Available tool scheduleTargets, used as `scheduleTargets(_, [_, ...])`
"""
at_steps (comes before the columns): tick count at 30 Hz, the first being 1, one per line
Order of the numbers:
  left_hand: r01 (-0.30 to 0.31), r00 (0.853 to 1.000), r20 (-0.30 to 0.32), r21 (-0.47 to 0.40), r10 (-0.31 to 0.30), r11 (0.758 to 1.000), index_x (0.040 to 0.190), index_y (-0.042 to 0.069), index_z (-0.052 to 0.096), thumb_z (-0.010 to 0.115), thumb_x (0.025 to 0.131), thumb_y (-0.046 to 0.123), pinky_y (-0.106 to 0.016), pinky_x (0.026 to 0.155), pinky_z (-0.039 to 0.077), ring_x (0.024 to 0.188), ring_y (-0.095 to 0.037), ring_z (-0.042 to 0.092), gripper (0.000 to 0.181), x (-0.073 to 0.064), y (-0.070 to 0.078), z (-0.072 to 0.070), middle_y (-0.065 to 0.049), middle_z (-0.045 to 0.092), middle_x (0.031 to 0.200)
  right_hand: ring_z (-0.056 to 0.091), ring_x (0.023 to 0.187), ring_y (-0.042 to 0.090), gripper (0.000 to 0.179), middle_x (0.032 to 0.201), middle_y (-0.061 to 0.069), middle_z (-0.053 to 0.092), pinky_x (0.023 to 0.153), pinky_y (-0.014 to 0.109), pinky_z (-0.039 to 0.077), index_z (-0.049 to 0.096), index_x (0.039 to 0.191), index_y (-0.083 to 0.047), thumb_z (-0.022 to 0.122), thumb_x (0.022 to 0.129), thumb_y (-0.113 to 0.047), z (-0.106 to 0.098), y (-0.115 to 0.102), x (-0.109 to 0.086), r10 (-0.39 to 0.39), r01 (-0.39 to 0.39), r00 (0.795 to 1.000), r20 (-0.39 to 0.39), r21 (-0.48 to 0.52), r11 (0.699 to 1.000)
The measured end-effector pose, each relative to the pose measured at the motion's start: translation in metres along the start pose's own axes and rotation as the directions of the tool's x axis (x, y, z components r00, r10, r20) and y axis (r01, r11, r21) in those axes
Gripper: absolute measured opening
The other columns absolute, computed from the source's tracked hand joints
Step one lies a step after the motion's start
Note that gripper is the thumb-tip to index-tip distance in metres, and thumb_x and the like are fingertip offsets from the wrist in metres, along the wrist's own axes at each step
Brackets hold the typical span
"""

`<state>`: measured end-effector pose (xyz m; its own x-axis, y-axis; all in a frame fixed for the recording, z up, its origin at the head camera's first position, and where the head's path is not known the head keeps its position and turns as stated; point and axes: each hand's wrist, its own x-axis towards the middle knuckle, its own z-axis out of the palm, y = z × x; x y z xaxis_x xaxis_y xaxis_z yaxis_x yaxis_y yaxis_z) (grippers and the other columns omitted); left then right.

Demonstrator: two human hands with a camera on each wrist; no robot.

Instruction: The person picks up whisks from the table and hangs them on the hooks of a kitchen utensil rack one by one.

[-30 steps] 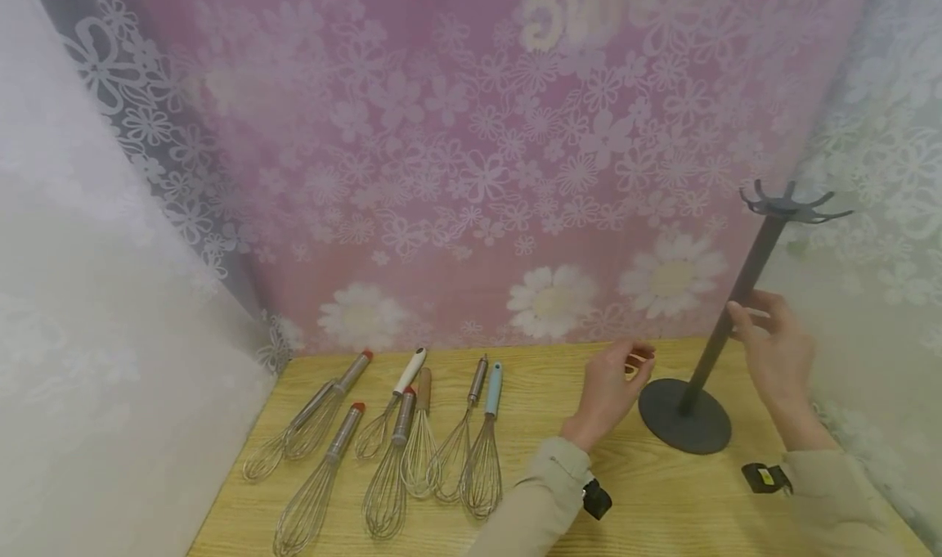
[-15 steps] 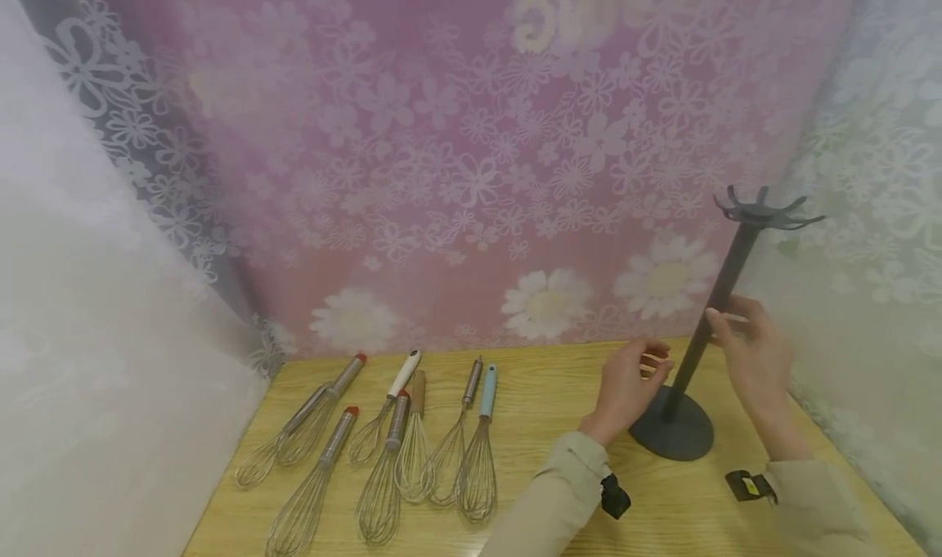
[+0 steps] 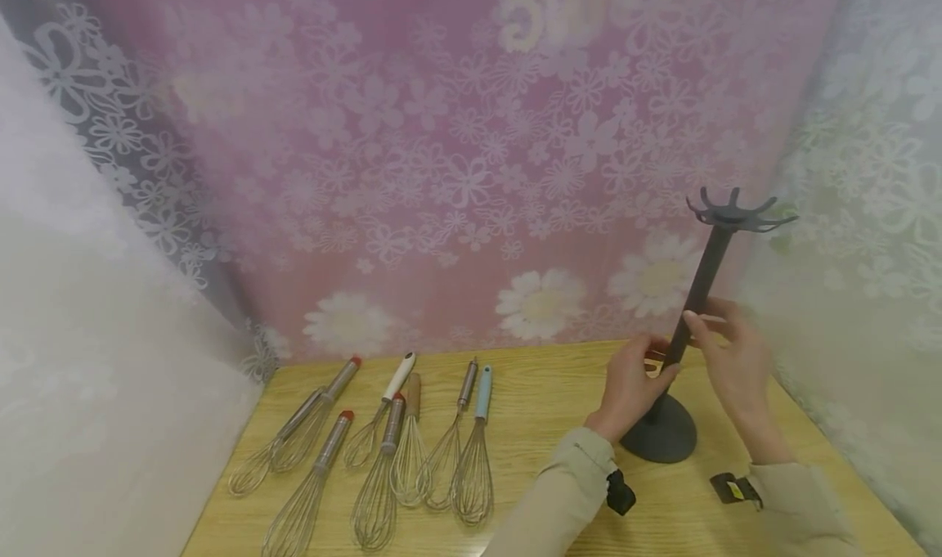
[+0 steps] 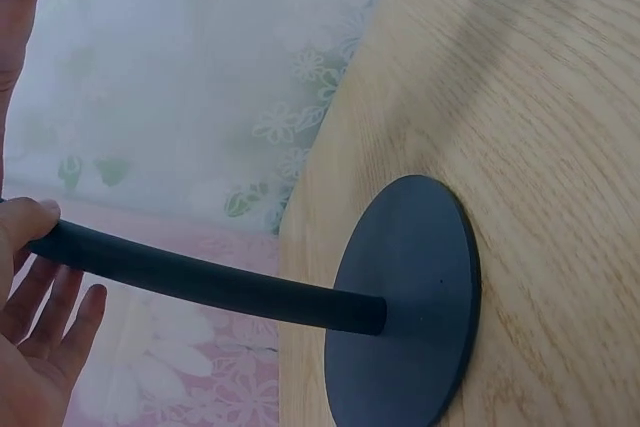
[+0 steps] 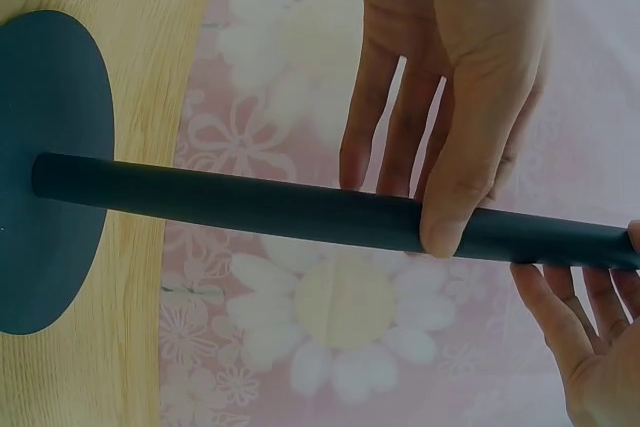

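Observation:
A dark utensil stand point(image 3: 708, 275) with a ring of hooks on top is at the right side of the table. Its round base point(image 4: 415, 277) is at the wood surface. My right hand point(image 3: 736, 377) holds the pole around mid-height between thumb and fingers. Lower down, my left hand point(image 3: 629, 387) pinches the same pole, its thumb across the front and its fingers behind, as the right wrist view shows. In that view the right hand point(image 5: 600, 347) is partly cut off by the frame edge.
Several wire whisks lie on the left half of the table point(image 3: 552, 426), among them one with a blue handle point(image 3: 483, 393), one white-handled point(image 3: 400, 377) and one wooden-handled point(image 3: 414, 395). Flowered curtains point(image 3: 412, 172) enclose the back and sides.
The stand has shifted left with my right hand on its pole. My left hand has come rightward, from apart from the pole to pinching it. The whisks lie as before; the view has turned slightly.

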<state>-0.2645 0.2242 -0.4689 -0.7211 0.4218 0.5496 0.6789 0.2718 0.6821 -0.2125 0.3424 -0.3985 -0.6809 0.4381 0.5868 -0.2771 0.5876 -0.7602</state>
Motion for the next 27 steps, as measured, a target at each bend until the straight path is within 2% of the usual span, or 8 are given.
scheduleTargets(6, [0.027,1.0,0.002,-0.064,-0.027,0.998,0.117,0.013,0.062,0.073,0.094,0.013,-0.007,0.08,0.053,0.096,0.003,0.067,0.025,-0.001,0.0,0.0,0.001,0.072,0.109,0.057,0.083,-0.022,0.026,0.094,-0.034,0.057,0.065,0.001,0.049,0.067,0.118,0.002,0.071,0.096,-0.011,0.004,-0.001,-0.002,-0.023,0.023,1.0,-0.002,0.028,0.999])
scheduleTargets(20, [0.023,1.0,-0.008,-0.087,-0.024,0.996,0.117,0.013,0.062,0.073,0.094,0.012,-0.01,0.08,0.055,0.096,0.002,0.067,0.025,-0.004,-0.002,-0.004,0.0,0.071,0.109,0.059,0.084,-0.019,0.026,0.095,-0.029,0.059,0.065,0.002,0.05,0.066,0.12,0.001,0.07,0.096,-0.009,0.008,-0.003,-0.005,-0.004,0.004,1.0,0.016,0.041,0.999])
scheduleTargets(27, [0.023,1.0,-0.011,-0.081,-0.024,0.996,0.116,0.013,0.062,0.074,0.094,0.012,-0.007,0.08,0.053,0.096,0.003,0.067,0.025,-0.006,-0.006,-0.006,0.0,0.071,0.109,0.059,0.086,-0.018,0.028,0.099,-0.028,0.059,0.066,0.004,0.051,0.066,0.122,-0.001,0.07,0.096,-0.01,0.011,-0.002,-0.007,0.007,-0.008,1.0,0.027,0.049,0.999])
